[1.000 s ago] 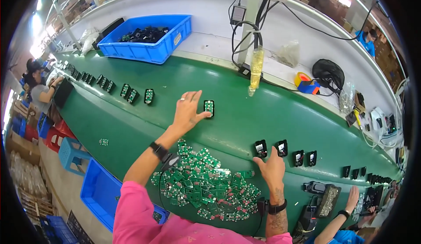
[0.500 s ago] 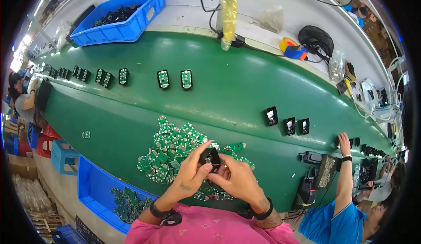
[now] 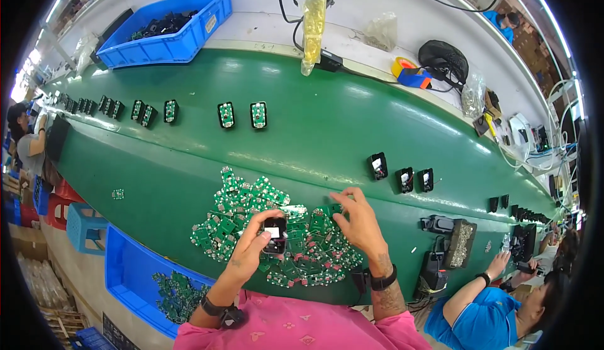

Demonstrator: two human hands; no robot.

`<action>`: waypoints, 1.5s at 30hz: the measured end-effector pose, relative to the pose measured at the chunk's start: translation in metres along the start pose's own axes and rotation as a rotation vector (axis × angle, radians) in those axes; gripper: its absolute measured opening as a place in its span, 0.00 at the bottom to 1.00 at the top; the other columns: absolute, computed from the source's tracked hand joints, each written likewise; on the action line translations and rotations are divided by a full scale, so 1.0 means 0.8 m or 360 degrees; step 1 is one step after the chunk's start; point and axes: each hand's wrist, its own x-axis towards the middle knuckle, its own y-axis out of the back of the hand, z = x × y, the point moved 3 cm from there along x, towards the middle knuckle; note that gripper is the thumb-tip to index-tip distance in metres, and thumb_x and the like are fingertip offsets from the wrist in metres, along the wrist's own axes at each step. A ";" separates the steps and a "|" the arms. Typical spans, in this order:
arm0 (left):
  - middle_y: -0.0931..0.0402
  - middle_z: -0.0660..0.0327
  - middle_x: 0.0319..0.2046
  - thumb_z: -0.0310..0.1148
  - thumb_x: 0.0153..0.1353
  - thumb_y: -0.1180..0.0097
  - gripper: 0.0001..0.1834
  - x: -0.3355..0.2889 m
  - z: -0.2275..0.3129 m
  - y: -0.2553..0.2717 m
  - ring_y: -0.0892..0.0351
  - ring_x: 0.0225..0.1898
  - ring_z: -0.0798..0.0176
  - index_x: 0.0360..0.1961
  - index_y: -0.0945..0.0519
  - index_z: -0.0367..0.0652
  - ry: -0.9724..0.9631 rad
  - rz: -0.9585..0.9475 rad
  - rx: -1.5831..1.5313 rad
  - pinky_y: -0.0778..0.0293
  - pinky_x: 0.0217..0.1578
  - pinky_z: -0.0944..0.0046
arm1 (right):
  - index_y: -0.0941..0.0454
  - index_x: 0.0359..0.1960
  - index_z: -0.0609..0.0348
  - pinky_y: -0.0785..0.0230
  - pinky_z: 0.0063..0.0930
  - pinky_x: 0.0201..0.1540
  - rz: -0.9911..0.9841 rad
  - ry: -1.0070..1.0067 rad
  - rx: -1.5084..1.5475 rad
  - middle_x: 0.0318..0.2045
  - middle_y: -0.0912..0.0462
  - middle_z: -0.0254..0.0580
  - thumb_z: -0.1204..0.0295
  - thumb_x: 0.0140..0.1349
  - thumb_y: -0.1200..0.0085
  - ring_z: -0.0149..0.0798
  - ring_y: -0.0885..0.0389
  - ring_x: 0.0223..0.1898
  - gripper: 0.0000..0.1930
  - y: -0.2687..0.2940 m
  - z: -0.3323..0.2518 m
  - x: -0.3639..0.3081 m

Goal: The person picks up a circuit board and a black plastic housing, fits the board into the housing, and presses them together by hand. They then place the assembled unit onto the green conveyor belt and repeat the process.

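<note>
Glossy worktop point(image 3: 296, 145) | left fingers point(image 3: 259, 242) grip boxy black case point(image 3: 275, 237) | right fingers point(image 3: 347, 203) parted, empty, near circuit boards point(image 3: 314, 249)

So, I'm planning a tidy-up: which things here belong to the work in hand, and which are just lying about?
Apparently in use:
- open black plastic casing in the left hand
- heaped green circuit boards near the right hand
- board-topped black casings

Probably lying about:
- crumpled clear plastic bag
- blue tape dispenser with yellow-orange roll
</note>
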 end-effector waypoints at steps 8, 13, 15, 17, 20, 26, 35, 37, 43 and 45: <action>0.35 0.57 0.46 0.24 0.54 0.40 0.15 -0.005 -0.013 -0.006 0.23 0.40 0.62 0.44 0.23 0.36 0.0020 -0.0208 -0.0073 0.19 0.34 0.64 | 0.22 0.46 0.57 0.26 0.43 0.44 -0.0115 0.0028 -0.0311 0.39 0.22 0.49 0.74 0.55 0.39 0.55 0.21 0.42 0.16 -0.013 0.030 0.010; 0.33 0.57 0.45 0.21 0.53 0.39 0.14 0.003 -0.023 -0.010 0.21 0.34 0.63 0.42 0.22 0.35 0.0065 -0.0242 0.0165 0.18 0.32 0.66 | 0.25 0.53 0.57 0.25 0.35 0.37 0.0064 -0.0170 0.0073 0.34 0.22 0.46 0.75 0.59 0.41 0.46 0.18 0.33 0.19 0.004 0.041 -0.002; 0.31 0.56 0.46 0.21 0.54 0.39 0.13 0.008 -0.016 -0.026 0.20 0.35 0.64 0.42 0.21 0.34 0.0058 -0.0294 0.0116 0.18 0.32 0.66 | 0.27 0.59 0.56 0.28 0.25 0.31 0.0090 -0.0422 0.0800 0.32 0.24 0.37 0.77 0.61 0.43 0.33 0.20 0.26 0.22 0.006 0.039 -0.015; 0.29 0.55 0.46 0.20 0.57 0.40 0.10 0.020 -0.018 -0.039 0.18 0.36 0.62 0.41 0.21 0.33 -0.0001 -0.0424 0.0208 0.19 0.33 0.67 | 0.29 0.62 0.60 0.31 0.19 0.27 0.0198 -0.0379 0.1044 0.33 0.24 0.33 0.79 0.61 0.44 0.25 0.22 0.25 0.25 0.013 0.033 -0.031; 0.35 0.54 0.49 0.24 0.62 0.41 0.05 0.045 -0.018 -0.066 0.16 0.35 0.60 0.35 0.21 0.31 -0.0171 -0.0582 0.0527 0.18 0.33 0.67 | 0.28 0.56 0.66 0.31 0.18 0.27 0.0224 -0.0344 0.1197 0.32 0.21 0.35 0.81 0.61 0.44 0.27 0.21 0.25 0.20 0.018 0.021 -0.045; 0.32 0.52 0.48 0.31 0.64 0.41 0.09 0.057 -0.020 -0.082 0.18 0.30 0.66 0.34 0.21 0.33 -0.0028 -0.0251 0.0259 0.20 0.30 0.69 | 0.29 0.41 0.66 0.26 0.20 0.32 0.0565 -0.0389 0.1640 0.33 0.17 0.43 0.83 0.61 0.44 0.32 0.17 0.29 0.09 0.004 -0.010 -0.064; 0.32 0.58 0.46 0.24 0.63 0.44 0.04 0.058 -0.014 -0.093 0.22 0.41 0.66 0.34 0.22 0.32 -0.0040 -0.0292 0.0395 0.16 0.38 0.66 | 0.25 0.39 0.69 0.25 0.21 0.42 0.0584 -0.0197 0.1445 0.39 0.15 0.48 0.84 0.60 0.42 0.30 0.18 0.39 0.07 -0.004 -0.019 -0.076; 0.32 0.58 0.46 0.23 0.62 0.44 0.05 0.060 -0.014 -0.093 0.22 0.42 0.66 0.33 0.22 0.31 0.0032 -0.0277 0.0343 0.15 0.38 0.66 | 0.23 0.37 0.68 0.26 0.20 0.41 0.0569 -0.0114 0.1434 0.42 0.16 0.49 0.84 0.57 0.39 0.30 0.19 0.38 0.07 -0.005 -0.017 -0.072; 0.31 0.55 0.50 0.25 0.60 0.38 0.16 0.058 -0.014 -0.098 0.19 0.43 0.63 0.47 0.26 0.30 0.0183 -0.0309 0.0070 0.16 0.38 0.66 | 0.15 0.34 0.59 0.32 0.20 0.30 0.0622 0.0063 0.0851 0.40 0.19 0.44 0.84 0.50 0.35 0.29 0.22 0.32 0.09 0.003 -0.005 -0.076; 0.31 0.53 0.52 0.25 0.54 0.31 0.31 0.052 -0.005 -0.101 0.19 0.44 0.63 0.58 0.32 0.32 0.0052 -0.0206 -0.0139 0.18 0.40 0.67 | 0.14 0.35 0.58 0.34 0.20 0.27 0.0612 0.0089 0.0834 0.33 0.19 0.40 0.84 0.51 0.36 0.28 0.23 0.29 0.10 0.009 -0.005 -0.076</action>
